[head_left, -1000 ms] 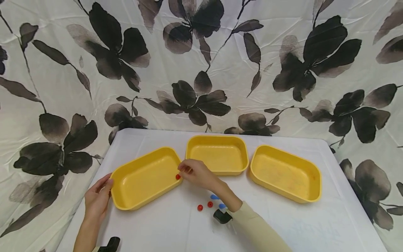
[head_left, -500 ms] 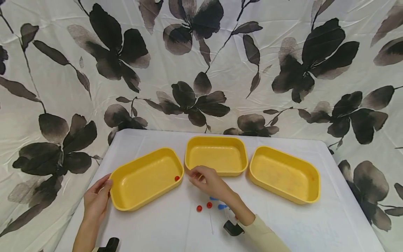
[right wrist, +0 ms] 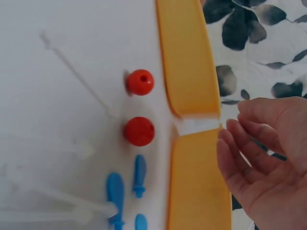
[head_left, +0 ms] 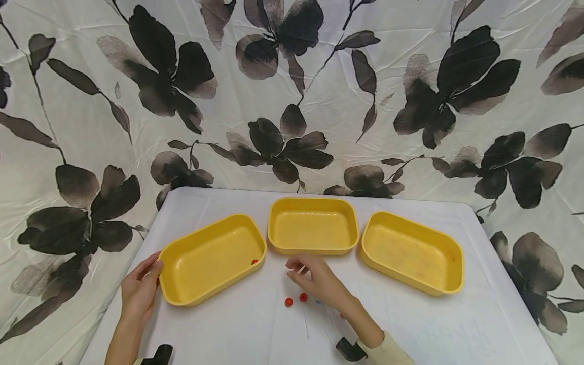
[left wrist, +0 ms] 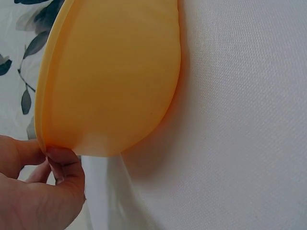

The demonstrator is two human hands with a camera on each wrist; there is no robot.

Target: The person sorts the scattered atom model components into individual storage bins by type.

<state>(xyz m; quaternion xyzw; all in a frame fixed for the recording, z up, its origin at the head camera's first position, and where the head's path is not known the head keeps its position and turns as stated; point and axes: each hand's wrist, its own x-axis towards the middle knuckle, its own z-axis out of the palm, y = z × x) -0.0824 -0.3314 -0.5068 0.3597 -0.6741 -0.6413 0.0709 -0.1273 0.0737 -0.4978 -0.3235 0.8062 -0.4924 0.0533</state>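
Observation:
My left hand [head_left: 139,291] grips the near-left end of a yellow tray [head_left: 205,266]; in the left wrist view its thumb and fingers pinch the rim. Inside that tray, by its right end, lies a red bead [head_left: 254,262]. My right hand [head_left: 321,281] hovers over the table in front of the middle tray, fingers loosely bent and nothing between them. Just below it are two more red beads [head_left: 289,302] on the white cloth. The right wrist view shows holes in these beads [right wrist: 140,82], and several small blue paddle-shaped pieces [right wrist: 115,196] beside them.
A middle yellow tray [head_left: 315,228] and a right yellow tray [head_left: 412,253] stand along the back of the table. Thin whitish sticks [right wrist: 76,76] lie near the beads. A floral cloth [head_left: 283,91] hangs behind the table.
The right hand has let go of a red bead in the left tray and drawn back rightward and toward the person. The bead has shifted slightly nearer. The left hand keeps its grip.

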